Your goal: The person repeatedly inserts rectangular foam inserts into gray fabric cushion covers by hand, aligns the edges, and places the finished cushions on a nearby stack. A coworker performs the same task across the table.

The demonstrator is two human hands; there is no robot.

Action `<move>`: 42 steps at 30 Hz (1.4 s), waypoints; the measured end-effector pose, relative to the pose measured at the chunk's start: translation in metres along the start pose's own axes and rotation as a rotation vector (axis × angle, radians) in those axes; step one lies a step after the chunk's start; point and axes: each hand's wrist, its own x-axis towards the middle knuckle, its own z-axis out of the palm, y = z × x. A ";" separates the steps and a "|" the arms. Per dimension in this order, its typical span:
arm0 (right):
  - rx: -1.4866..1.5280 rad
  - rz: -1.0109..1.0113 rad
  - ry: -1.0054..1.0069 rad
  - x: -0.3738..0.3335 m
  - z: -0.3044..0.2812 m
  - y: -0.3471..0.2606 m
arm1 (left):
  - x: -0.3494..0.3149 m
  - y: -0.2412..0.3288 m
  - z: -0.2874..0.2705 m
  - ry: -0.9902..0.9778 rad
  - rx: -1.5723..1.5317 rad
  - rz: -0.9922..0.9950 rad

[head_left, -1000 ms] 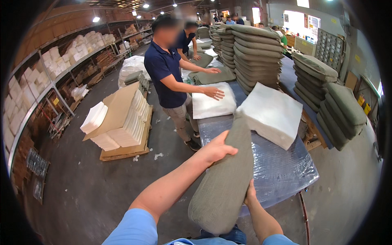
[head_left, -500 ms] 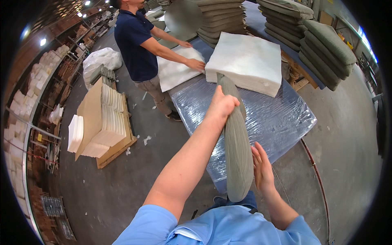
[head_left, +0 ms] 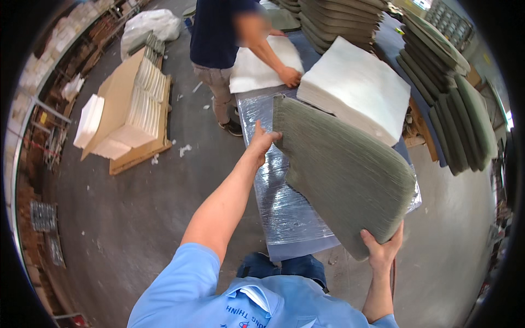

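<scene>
A grey-green fabric cushion (head_left: pixel 344 169) is held up flat and tilted over the plastic-wrapped table. At its left edge, my left hand (head_left: pixel 263 143) grips the open, loose-edged side of the cover. My right hand (head_left: pixel 384 249) clasps the rounded near right corner, its thumb on top and the other fingers hidden beneath. Just beyond the cushion rests a thick stack of white padding sheets (head_left: pixel 358 82). A co-worker's hand (head_left: pixel 290 75) touches a separate white padding sheet (head_left: pixel 262 68) to the left of that stack.
Clear plastic wrap covers the table (head_left: pixel 270 202). The co-worker (head_left: pixel 213 38) stands at its far left side. Piled grey-green cushions (head_left: pixel 342 22) rise at the back, with more cushions (head_left: pixel 465 126) at the right. Further left, a pallet (head_left: pixel 139 156) bears white foam pieces.
The cushion has turned from edge-on to broad side up and swung right. My right hand, formerly open beside it, now grips its corner. The co-worker has leaned closer over the white sheet.
</scene>
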 end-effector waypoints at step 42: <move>-1.160 -0.405 -1.187 -0.012 0.138 -0.102 | -0.119 -0.339 -0.109 -0.265 -1.120 -0.915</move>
